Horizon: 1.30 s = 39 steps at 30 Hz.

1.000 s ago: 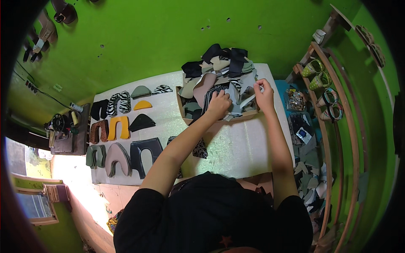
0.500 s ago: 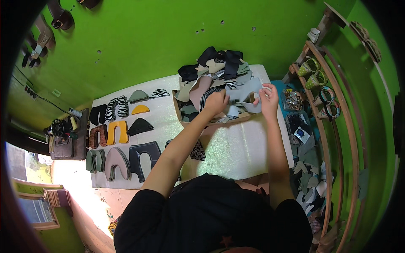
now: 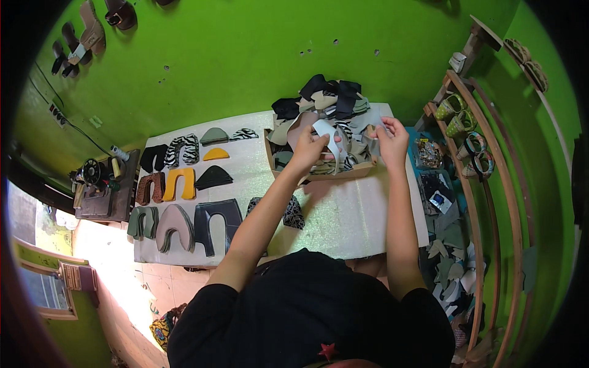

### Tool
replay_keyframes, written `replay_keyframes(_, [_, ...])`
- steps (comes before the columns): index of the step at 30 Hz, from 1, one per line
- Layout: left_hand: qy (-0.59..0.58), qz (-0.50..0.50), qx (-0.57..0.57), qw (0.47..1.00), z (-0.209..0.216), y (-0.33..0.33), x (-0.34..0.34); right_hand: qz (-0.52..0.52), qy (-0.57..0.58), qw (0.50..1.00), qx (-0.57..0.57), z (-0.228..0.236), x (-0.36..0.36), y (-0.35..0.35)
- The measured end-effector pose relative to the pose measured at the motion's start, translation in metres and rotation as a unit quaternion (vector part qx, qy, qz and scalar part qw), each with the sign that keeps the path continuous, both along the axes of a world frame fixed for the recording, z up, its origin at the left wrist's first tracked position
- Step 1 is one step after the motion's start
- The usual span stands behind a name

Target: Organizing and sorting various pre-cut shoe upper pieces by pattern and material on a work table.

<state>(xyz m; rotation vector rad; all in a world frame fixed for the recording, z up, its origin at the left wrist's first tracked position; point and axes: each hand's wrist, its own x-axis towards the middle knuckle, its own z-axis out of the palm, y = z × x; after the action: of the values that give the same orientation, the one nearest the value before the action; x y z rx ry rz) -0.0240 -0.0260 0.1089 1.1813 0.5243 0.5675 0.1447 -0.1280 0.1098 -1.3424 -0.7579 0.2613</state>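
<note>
A cardboard box heaped with cut scraps in black, grey-green, beige and zebra print stands on the pale-topped table. Over its near part my left hand is closed on a curved whitish cut piece, held up from the pile. At the box's right side my right hand pinches a pale grey piece, partly hidden by the fingers. A mauve-beige scrap leans beside the left hand.
Left on the table lie stacks of U-shaped and half-round pieces: zebra, yellow, beige, dark. A sewing machine stands at far left. A wooden rack with shoes rises at right, beside scraps.
My left hand has come up out of the pile with the whitish curved piece. The pale grey piece at my right hand has shifted back and less of it shows. The whole view has shifted slightly.
</note>
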Motion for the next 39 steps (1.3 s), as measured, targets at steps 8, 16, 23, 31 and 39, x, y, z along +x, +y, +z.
replay_keyframes(8, [-0.022,-0.045,0.053,0.997,-0.015,-0.007,-0.044,0.071,-0.100,0.989,-0.081,0.033,-0.044,-0.015])
replay_keyframes(16, [0.049,-0.041,0.042,0.997,-0.004,0.001,-0.081,0.313,-0.075,0.912,-0.256,0.064,-0.060,-0.053])
replay_keyframes(23, [0.124,-0.193,0.050,0.972,0.002,-0.009,-0.080,0.449,-0.139,0.824,-0.315,0.065,-0.091,-0.033])
replay_keyframes(31, [0.102,-0.241,0.140,0.955,-0.007,0.005,-0.096,0.305,-0.144,0.905,-0.261,0.101,-0.084,-0.042])
replay_keyframes(39, [0.090,-0.322,0.137,0.932,0.003,0.001,-0.106,0.089,-0.167,0.931,-0.312,0.082,-0.058,-0.035])
